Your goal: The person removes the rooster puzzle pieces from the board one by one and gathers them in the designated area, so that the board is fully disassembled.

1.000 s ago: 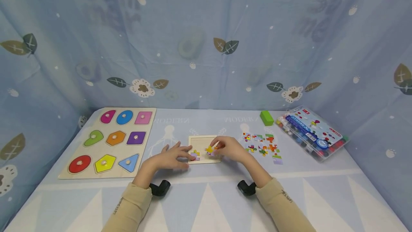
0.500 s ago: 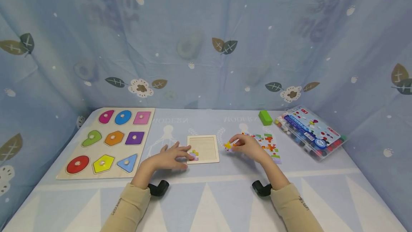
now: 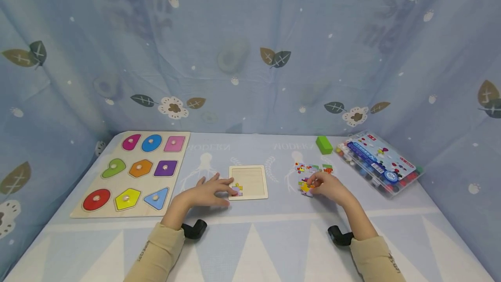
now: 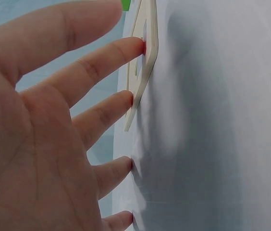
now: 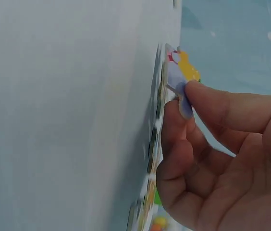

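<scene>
My right hand (image 3: pixel 328 185) pinches a yellow and lilac jigsaw piece (image 5: pixel 183 77) between thumb and index finger, over the loose jigsaw pieces (image 3: pixel 313 168) on the right of the table. Part of the held piece is covered by the fingertips. At the middle lies a shallow wooden puzzle tray (image 3: pixel 254 182) with one jigsaw piece (image 3: pixel 237 189) in its near left corner. My left hand (image 3: pixel 205 193) has its fingers spread. In the left wrist view its index and middle fingertips touch the edge of the tray (image 4: pixel 150 57), and the other fingertips rest on the table.
A wooden shape board (image 3: pixel 133 173) with coloured knobbed shapes lies at the left. Behind the loose pieces stands a green block (image 3: pixel 324 145). A clear plastic case (image 3: pixel 379 162) of colourful small parts sits at the back right, near the curtain (image 3: pixel 250 55).
Carrying the pinched jigsaw piece, my right hand has moved right from over the tray to the loose pieces. My left hand has stayed at the tray's left edge.
</scene>
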